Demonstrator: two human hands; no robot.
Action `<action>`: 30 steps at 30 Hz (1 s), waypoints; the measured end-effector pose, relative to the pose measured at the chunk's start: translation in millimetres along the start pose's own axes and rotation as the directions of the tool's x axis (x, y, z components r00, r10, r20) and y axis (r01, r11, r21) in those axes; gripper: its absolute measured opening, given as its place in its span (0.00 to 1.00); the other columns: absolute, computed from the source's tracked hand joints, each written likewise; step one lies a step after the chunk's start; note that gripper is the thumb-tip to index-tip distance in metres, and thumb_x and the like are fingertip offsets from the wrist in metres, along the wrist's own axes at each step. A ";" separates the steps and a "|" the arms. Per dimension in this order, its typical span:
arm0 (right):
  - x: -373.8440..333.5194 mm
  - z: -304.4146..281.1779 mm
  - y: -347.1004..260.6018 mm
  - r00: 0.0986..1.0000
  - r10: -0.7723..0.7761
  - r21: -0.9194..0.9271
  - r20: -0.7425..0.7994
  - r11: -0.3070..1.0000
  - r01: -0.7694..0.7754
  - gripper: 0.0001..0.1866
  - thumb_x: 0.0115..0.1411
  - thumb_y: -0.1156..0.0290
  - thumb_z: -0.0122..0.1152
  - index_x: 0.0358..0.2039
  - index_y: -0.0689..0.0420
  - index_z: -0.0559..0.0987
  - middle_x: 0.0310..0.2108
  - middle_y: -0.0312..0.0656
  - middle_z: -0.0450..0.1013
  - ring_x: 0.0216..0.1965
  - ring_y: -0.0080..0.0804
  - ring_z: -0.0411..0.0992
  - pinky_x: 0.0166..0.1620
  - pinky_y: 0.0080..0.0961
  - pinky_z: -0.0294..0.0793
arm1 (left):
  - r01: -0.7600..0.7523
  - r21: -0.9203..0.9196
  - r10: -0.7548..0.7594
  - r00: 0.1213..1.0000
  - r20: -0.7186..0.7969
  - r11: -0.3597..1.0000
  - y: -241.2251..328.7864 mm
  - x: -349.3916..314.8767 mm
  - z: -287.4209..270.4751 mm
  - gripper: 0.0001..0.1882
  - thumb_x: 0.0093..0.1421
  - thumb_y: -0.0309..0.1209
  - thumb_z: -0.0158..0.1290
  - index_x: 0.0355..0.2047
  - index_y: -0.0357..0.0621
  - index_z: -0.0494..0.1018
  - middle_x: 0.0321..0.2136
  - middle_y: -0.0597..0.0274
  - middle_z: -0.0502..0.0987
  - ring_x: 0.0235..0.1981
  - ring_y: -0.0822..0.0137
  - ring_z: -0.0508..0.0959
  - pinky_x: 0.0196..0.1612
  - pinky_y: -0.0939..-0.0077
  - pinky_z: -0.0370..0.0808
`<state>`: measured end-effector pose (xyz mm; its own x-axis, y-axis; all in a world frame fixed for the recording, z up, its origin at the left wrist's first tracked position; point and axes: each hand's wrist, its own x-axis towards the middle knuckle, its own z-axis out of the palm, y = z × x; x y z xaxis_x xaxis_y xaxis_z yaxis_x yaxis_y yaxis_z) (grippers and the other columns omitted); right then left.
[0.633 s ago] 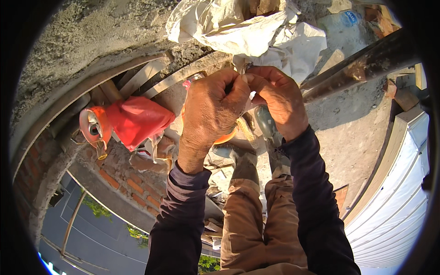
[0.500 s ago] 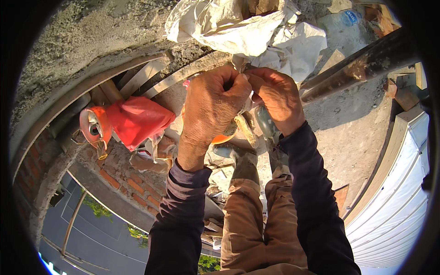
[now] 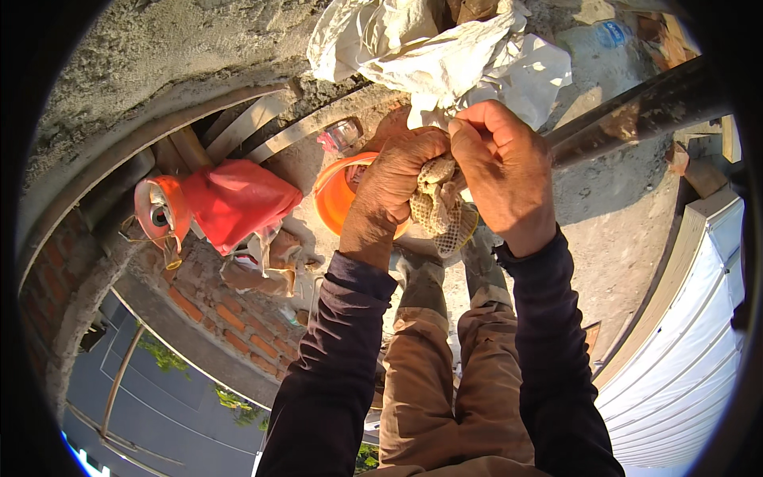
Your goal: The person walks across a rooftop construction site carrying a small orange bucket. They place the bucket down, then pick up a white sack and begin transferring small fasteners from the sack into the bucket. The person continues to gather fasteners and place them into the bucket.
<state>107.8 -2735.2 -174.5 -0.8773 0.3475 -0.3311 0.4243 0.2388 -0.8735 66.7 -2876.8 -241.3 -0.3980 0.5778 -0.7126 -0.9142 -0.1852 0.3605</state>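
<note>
My left hand (image 3: 395, 176) is closed around a crumpled beige work glove (image 3: 443, 213) with a dotted, mesh-like knit, which hangs down below its fingers. Close beside it on the right, my right hand (image 3: 509, 179) has thumb and forefinger pinched together and the other fingers curled. Whatever is in that pinch, if anything, is too small to make out. Behind and below my left wrist stands an orange bucket (image 3: 332, 208), partly hidden by the hand. Just past my hands lies a whitish woven sack (image 3: 413, 60).
A red cloth-like piece (image 3: 238, 199) and an orange-rimmed object (image 3: 163, 211) lie at left. A clear plastic cup (image 3: 343, 135) sits by the bucket. Dark pipes (image 3: 636, 107) slant across the right. White corrugated sheeting (image 3: 683, 334) lines the lower right; a brick wall (image 3: 226, 318) is lower left.
My hands, pinched together before, have come apart, the right moving rightward. The left has shifted right and turned, so more of the glove and the orange bucket shows.
</note>
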 end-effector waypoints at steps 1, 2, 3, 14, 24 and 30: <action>0.9 8.6 -5.2 0.972 -0.227 -0.214 -0.061 0.954 0.210 0.07 0.61 0.74 0.60 0.27 0.59 0.72 0.23 0.45 0.72 0.26 0.43 0.73 0.31 0.35 0.73 | 0.019 -0.131 -0.017 1.000 0.020 0.991 -10.5 0.0 5.6 0.13 0.62 0.34 0.59 0.42 0.36 0.78 0.35 0.65 0.79 0.35 0.74 0.78 0.39 0.77 0.75; 2.6 12.7 -9.0 0.954 -0.298 -0.313 -0.041 0.910 0.271 0.07 0.63 0.71 0.61 0.30 0.59 0.74 0.23 0.46 0.72 0.24 0.41 0.71 0.31 0.33 0.72 | -0.041 -0.057 0.038 0.998 -0.056 0.998 -15.4 -6.8 7.0 0.14 0.65 0.36 0.57 0.44 0.38 0.78 0.38 0.65 0.80 0.38 0.74 0.78 0.42 0.77 0.76; 2.9 13.3 -11.3 0.948 -0.318 -0.419 0.031 0.857 0.301 0.08 0.65 0.69 0.61 0.32 0.60 0.76 0.24 0.47 0.72 0.23 0.39 0.69 0.30 0.31 0.71 | -0.051 -0.076 0.049 0.998 -0.039 0.996 -15.2 -5.8 7.2 0.14 0.66 0.36 0.57 0.44 0.38 0.78 0.38 0.64 0.80 0.38 0.73 0.79 0.41 0.77 0.76; 8.9 -11.5 36.8 0.924 0.218 0.377 0.315 0.864 -0.333 0.15 0.67 0.60 0.63 0.41 0.62 0.81 0.32 0.35 0.78 0.30 0.19 0.73 0.35 0.18 0.75 | 0.045 0.382 -0.026 0.998 -0.053 0.923 11.7 -26.3 5.2 0.16 0.67 0.38 0.57 0.36 0.34 0.80 0.29 0.62 0.82 0.28 0.74 0.80 0.31 0.83 0.76; 2.9 -1.5 50.0 0.905 0.225 0.750 0.361 0.506 -0.425 0.12 0.66 0.64 0.63 0.40 0.61 0.82 0.30 0.32 0.77 0.30 0.16 0.73 0.38 0.17 0.77 | -0.177 0.845 0.392 0.919 -0.041 0.504 53.2 -41.0 52.5 0.18 0.66 0.41 0.58 0.35 0.34 0.81 0.21 0.73 0.74 0.23 0.82 0.70 0.26 0.84 0.66; 4.9 -12.9 47.1 0.911 0.255 0.676 0.323 0.611 -0.411 0.11 0.66 0.66 0.64 0.42 0.61 0.83 0.30 0.32 0.77 0.30 0.17 0.73 0.37 0.17 0.77 | -0.078 0.816 0.305 0.944 -0.124 0.572 48.0 -32.0 37.8 0.13 0.67 0.34 0.53 0.35 0.35 0.81 0.24 0.69 0.78 0.25 0.81 0.72 0.29 0.83 0.69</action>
<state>126.4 -2710.5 -212.7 -0.7635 0.0844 -0.6403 0.4683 -0.6103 -0.6389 38.5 -2874.1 -178.4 -0.6639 0.3910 -0.6375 -0.4299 0.4980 0.7532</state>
